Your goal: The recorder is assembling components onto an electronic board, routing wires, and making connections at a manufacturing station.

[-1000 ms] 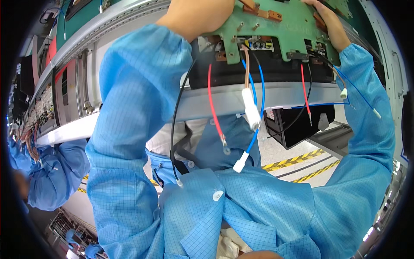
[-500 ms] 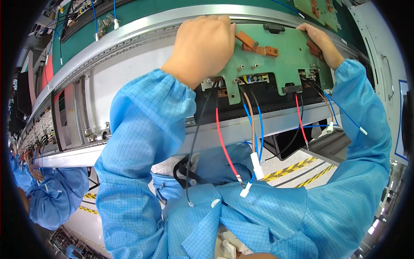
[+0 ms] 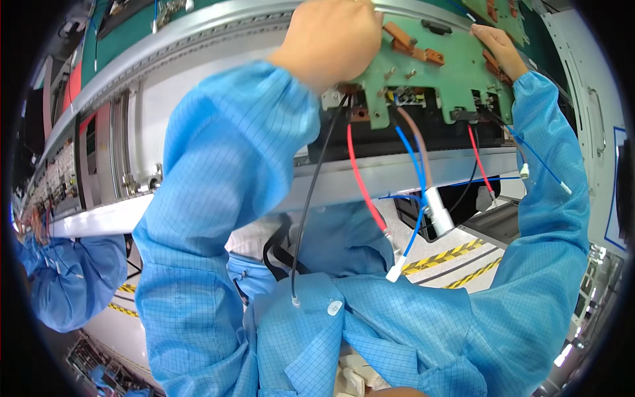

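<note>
A green fixture plate [image 3: 421, 66] with brown toggle pieces [image 3: 433, 57] lies over a black tray [image 3: 450, 135] on the conveyor rail. My left hand [image 3: 334, 43] is closed round the plate's left end, its fingertips mostly hidden behind it. At the upper right edge my right hand [image 3: 499, 49] is curled on the same plate, thumb side out of sight. Through the plate's cutouts a circuit board [image 3: 409, 98] shows. From its near side hang a red wire [image 3: 360, 175], a black wire [image 3: 314, 192], and blue and brown wires with a white connector [image 3: 439, 210].
A metal rail [image 3: 410, 172] runs across in front of me. At the left, a blue sleeve [image 3: 79, 271] of another person is near the line. Yellow-black floor tape [image 3: 443, 255] shows below. A white cabinet [image 3: 592, 119] stands at the right.
Both hands and the plate sit higher and a little further right in the picture, as the whole view has shifted. The hanging wires have swung to the right. Both hands keep their hold.
</note>
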Action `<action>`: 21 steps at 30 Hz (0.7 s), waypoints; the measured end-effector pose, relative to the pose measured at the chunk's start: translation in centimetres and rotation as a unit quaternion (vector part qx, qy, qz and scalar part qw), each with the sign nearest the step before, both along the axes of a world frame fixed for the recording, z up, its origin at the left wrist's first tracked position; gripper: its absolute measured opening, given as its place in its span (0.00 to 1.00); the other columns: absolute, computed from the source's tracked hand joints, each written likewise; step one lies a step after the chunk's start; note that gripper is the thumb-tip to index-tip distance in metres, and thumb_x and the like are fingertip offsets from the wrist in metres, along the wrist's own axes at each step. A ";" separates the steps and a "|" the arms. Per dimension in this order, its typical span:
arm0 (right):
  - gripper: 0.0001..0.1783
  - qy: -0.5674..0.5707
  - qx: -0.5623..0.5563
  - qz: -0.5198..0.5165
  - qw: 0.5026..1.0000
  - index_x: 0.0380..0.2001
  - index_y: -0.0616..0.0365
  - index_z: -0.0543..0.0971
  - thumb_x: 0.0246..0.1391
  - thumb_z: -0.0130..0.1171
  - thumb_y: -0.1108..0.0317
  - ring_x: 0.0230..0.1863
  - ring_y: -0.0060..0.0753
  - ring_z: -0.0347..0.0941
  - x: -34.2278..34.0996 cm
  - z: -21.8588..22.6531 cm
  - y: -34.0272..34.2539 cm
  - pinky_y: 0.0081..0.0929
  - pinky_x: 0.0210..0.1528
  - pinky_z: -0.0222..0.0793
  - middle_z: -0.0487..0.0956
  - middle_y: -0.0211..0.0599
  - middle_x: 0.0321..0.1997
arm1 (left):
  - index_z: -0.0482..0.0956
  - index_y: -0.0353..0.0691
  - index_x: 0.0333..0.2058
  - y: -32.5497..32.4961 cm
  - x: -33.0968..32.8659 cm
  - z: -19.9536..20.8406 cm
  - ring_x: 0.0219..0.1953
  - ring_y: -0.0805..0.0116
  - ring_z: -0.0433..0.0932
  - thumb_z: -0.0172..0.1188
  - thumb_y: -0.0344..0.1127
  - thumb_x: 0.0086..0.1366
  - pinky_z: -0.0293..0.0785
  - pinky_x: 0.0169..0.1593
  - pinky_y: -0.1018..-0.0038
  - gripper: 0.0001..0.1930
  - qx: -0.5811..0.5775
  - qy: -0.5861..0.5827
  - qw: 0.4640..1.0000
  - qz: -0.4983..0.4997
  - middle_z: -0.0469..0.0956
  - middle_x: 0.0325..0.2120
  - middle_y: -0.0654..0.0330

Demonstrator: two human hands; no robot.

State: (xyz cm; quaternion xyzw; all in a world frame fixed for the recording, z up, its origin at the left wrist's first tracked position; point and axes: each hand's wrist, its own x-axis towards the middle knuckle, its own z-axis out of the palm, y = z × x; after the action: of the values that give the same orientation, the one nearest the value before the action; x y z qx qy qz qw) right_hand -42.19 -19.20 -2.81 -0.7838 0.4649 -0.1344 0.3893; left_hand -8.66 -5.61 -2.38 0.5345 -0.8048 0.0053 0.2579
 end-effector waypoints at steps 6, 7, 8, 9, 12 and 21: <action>0.22 0.079 -0.016 0.066 0.995 0.42 0.64 0.75 0.62 0.47 0.53 0.53 0.22 0.66 -1.1 0.1 -3.6 0.20 0.57 0.56 0.74 0.29 0.48 | 0.77 0.34 0.24 -0.3 0.8 0.2 0.27 0.50 0.77 0.52 0.29 0.51 0.74 0.31 0.62 0.06 -0.021 -0.067 0.997 -0.038 0.76 0.22 0.48; 0.22 0.050 -0.046 0.076 0.995 0.39 0.62 0.76 0.61 0.48 0.51 0.46 0.17 0.66 -1.2 -0.3 -3.6 0.17 0.51 0.58 0.74 0.25 0.42 | 0.77 0.34 0.23 -0.2 0.7 0.2 0.27 0.50 0.77 0.53 0.29 0.50 0.74 0.31 0.62 0.06 -0.015 -0.070 0.997 -0.041 0.77 0.22 0.48; 0.22 0.021 -0.076 0.085 0.993 0.37 0.60 0.76 0.61 0.48 0.49 0.39 0.12 0.66 -1.3 -0.7 -3.5 0.14 0.45 0.60 0.74 0.21 0.35 | 0.78 0.34 0.22 0.0 0.7 0.2 0.27 0.50 0.77 0.53 0.29 0.50 0.74 0.31 0.63 0.06 -0.010 -0.074 0.996 -0.045 0.77 0.22 0.48; 0.20 0.006 -0.083 0.072 0.994 0.31 0.61 0.73 0.63 0.46 0.53 0.37 0.14 0.64 -0.7 -1.1 -3.0 0.15 0.44 0.59 0.72 0.23 0.33 | 0.79 0.34 0.22 0.2 0.9 0.3 0.28 0.50 0.78 0.54 0.29 0.49 0.74 0.32 0.62 0.06 -0.011 -0.085 0.995 -0.053 0.77 0.22 0.47; 0.21 0.032 -0.060 0.078 0.995 0.32 0.61 0.74 0.63 0.45 0.52 0.36 0.14 0.65 -1.8 -0.9 -4.1 0.14 0.43 0.59 0.72 0.23 0.33 | 0.79 0.33 0.22 0.0 0.5 0.1 0.29 0.49 0.78 0.54 0.28 0.49 0.74 0.33 0.62 0.06 0.007 -0.052 0.998 -0.046 0.78 0.24 0.46; 0.24 -0.028 0.300 0.042 0.953 0.19 0.60 0.79 0.56 0.53 0.50 0.19 0.38 0.68 0.0 2.5 -3.8 0.41 0.29 0.64 0.78 0.44 0.20 | 0.80 0.34 0.24 -0.2 0.4 0.1 0.32 0.48 0.78 0.54 0.29 0.48 0.75 0.37 0.62 0.07 0.005 -0.073 0.995 -0.064 0.78 0.27 0.46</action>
State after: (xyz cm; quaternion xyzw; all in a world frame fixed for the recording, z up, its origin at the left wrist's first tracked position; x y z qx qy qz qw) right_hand -42.14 -22.96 -0.33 -0.6454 0.4392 0.0058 0.6249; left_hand -8.30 -5.86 -2.31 0.4816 -0.8540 0.0235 0.1953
